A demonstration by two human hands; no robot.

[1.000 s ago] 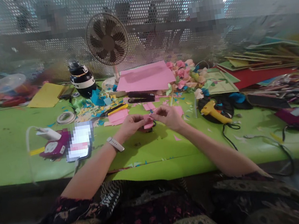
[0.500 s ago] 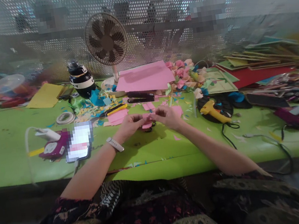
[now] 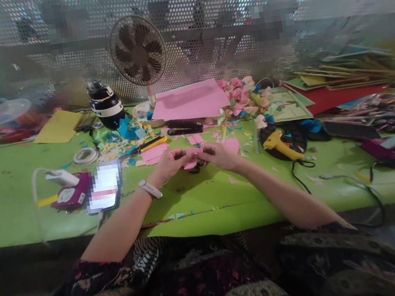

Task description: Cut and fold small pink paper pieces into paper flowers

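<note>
Between my two hands is a small piece of pink paper (image 3: pixel 191 163), pinched at its edges above the green tabletop. My left hand (image 3: pixel 173 164) is closed on its left side, thumb and forefinger together. From the other side my right hand (image 3: pixel 219 154) pinches the same piece, its fingertips almost meeting the left ones. Something dark, too small to make out, lies just under the paper. Pink paper strips (image 3: pixel 154 153) lie beyond my left hand, and a pink sheet scrap (image 3: pixel 233 144) is partly hidden behind my right. A black stapler (image 3: pixel 184 127) rests farther back.
A yellow glue gun (image 3: pixel 282 146) lies on a black round mat at right. At left are a phone (image 3: pixel 104 186), a purple power strip (image 3: pixel 72 192) and a tape roll (image 3: pixel 85 156). Behind stand a fan (image 3: pixel 139 53), a black bottle (image 3: pixel 106 107) and paper flowers (image 3: pixel 241 94).
Both hands stay in nearly the same place, still pinching the pink paper. The paper has turned slightly between the fingers. The whole view has shifted a little.
</note>
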